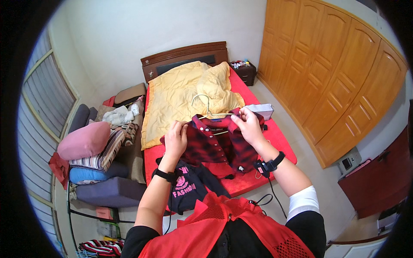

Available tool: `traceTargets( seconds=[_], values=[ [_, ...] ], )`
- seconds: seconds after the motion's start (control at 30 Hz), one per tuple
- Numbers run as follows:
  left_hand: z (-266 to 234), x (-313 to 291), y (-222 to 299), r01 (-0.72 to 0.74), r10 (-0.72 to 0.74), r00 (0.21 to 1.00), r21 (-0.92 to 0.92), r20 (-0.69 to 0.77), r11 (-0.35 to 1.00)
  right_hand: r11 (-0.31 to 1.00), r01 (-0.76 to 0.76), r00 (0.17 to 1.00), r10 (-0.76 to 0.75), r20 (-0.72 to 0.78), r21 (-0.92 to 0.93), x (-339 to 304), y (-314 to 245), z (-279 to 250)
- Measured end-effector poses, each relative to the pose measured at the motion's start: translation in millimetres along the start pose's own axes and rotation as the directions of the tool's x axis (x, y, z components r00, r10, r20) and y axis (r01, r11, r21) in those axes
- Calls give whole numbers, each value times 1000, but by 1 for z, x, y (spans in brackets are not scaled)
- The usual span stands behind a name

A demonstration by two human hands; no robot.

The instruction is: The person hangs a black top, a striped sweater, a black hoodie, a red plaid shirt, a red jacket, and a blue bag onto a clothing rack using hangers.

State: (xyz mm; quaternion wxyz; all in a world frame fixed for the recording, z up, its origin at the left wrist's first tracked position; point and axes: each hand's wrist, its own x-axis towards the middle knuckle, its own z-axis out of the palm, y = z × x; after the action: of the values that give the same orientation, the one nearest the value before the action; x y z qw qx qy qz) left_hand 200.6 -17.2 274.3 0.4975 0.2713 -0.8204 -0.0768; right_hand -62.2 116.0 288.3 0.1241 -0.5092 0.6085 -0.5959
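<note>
A red and black plaid shirt point(221, 148) hangs from a thin wire hanger point(208, 105) in front of me, its buttoned front and collar toward me. The hook points up above the collar. My left hand point(176, 138) is closed on the shirt's left shoulder, with the fingertips partly turned out of sight. On the other side, my right hand point(248, 124) pinches the shirt near the collar and the hanger's arm. A black garment with pink print point(189, 185) lies below the shirt at the bed's near edge.
A red-sheeted bed point(277, 152) carries a yellow quilt point(167, 103) and a white box point(262, 111). Cushions and bedding, including a pink pillow point(84, 140), are piled at left. A dark nightstand point(245, 74) stands beyond the bed; wooden wardrobes point(318, 64) line the right wall.
</note>
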Motion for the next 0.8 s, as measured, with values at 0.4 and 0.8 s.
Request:
traceTargets(
  seconds=[0.4, 0.8],
  values=[
    [-72, -20, -29, -10, 11, 998, 18, -62, 1000, 997, 38, 995, -44, 89, 70, -28, -50, 60],
    [-147, -53, -69, 45, -42, 996, 29, -85, 999, 947, 277, 893, -191, 408, -163, -70, -116, 109]
  ],
)
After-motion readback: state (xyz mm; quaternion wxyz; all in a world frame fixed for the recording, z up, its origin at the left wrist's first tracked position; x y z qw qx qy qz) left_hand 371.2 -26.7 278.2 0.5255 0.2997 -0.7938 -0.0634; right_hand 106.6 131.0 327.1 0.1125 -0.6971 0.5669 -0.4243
